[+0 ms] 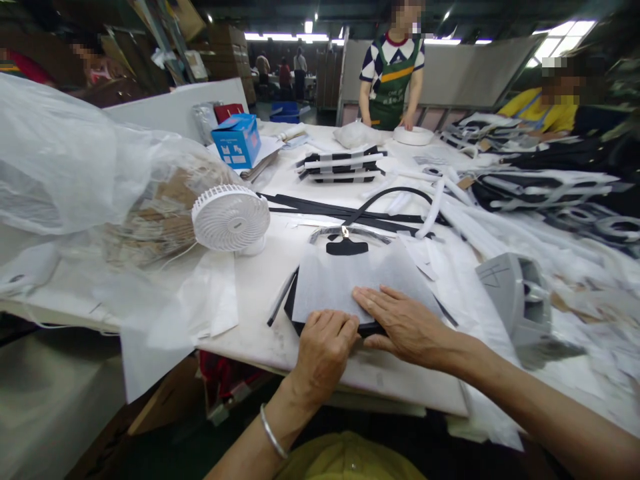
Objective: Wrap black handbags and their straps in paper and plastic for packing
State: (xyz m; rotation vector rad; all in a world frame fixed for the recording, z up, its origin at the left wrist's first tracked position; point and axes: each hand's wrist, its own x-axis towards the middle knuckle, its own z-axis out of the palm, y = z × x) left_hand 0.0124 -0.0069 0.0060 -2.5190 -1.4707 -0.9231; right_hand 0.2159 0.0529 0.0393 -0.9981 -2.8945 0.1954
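A black handbag (292, 308) lies on the table before me, with a sheet of white tissue paper (325, 280) covering most of its front. Above the paper, the bag's black flap tab (347, 247) with a metal clasp (345, 231) stays uncovered. My left hand (327, 347), with a silver bangle on its wrist, is curled over the near edge of the bag and paper; its fingertips are hidden. Flat on the paper, my right hand (400, 327) rests with fingers stretched out and the thumb along the near edge.
On the left stand a white fan (231, 220), a blue box (237, 141) and a large clear plastic bag (150, 207). Black straps (310, 205) and a wrapped bag (345, 163) lie beyond. A grey tape dispenser (517, 300) stands right. A person in a green apron (393, 80) works opposite.
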